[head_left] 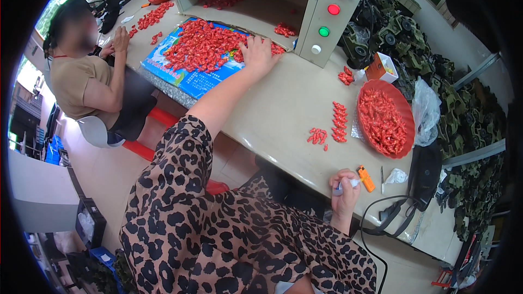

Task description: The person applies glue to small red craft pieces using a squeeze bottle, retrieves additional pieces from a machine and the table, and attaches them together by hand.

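Observation:
My left arm stretches far across the table, and my left hand [259, 54] lies over the right edge of a pile of small red figure-like pieces [204, 46]. Its fingers are spread; the fingertips partly cover pieces, and I see nothing gripped. The pile rests on a blue printed sheet [195, 84] before the opening of a grey machine [321, 0]. Near the table's front edge, my right hand [344, 193] is closed around a small white bottle-like object [353, 183], mostly hidden by the fingers. Beyond it stand a short row of red pieces [339, 122] and a small cluster [317, 136].
A red bowl [409, 130] of pieces stands at right, beside a plastic bag [426, 111] and orange box [382, 68]. An orange lighter-like tool [366, 178], a thin metal tool [382, 179] and crumpled tissue [396, 176] lie nearby. Another person [90, 76] sits at left.

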Tool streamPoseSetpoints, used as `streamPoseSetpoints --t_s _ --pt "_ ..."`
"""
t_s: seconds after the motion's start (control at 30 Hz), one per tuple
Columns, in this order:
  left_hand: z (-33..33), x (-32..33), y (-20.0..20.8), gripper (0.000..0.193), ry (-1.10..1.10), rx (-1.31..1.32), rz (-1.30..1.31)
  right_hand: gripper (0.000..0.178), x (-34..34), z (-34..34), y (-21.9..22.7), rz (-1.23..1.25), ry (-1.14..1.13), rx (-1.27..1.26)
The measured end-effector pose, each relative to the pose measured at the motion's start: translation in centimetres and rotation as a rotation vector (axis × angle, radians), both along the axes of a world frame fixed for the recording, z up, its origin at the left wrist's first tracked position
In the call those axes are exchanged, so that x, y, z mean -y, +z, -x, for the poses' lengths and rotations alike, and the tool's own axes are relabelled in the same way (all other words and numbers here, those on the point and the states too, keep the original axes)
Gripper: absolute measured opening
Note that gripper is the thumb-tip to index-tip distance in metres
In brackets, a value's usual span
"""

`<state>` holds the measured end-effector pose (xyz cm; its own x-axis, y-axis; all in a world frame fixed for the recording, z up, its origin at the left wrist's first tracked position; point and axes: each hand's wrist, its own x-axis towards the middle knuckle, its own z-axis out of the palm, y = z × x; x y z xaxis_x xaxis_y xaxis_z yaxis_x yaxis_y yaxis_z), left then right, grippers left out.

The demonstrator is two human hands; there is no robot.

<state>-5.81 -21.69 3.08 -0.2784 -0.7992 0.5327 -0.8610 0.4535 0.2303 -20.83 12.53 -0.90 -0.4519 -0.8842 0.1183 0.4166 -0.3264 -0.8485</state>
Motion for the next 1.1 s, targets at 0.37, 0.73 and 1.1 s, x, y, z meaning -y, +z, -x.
streamPoseSetpoints --t_s 0.37,0.73,1.1 --pt "2.7 3.1 -0.7 0.065 0.244 0.193 -0.303 0.010 0.2 -0.2 0.6 -0.032 -0.006 0.011" --pt "-1.4 2.7 -1.1 0.038 0.148 0.197 -0.251 0.009 1.5 -1.6 2.3 -0.103 -0.008 0.064" --pt "2.8 3.5 -2.2 0.029 0.249 0.004 -0.315 0.006 -0.1 -0.6 3.5 -0.349 -0.059 0.011"
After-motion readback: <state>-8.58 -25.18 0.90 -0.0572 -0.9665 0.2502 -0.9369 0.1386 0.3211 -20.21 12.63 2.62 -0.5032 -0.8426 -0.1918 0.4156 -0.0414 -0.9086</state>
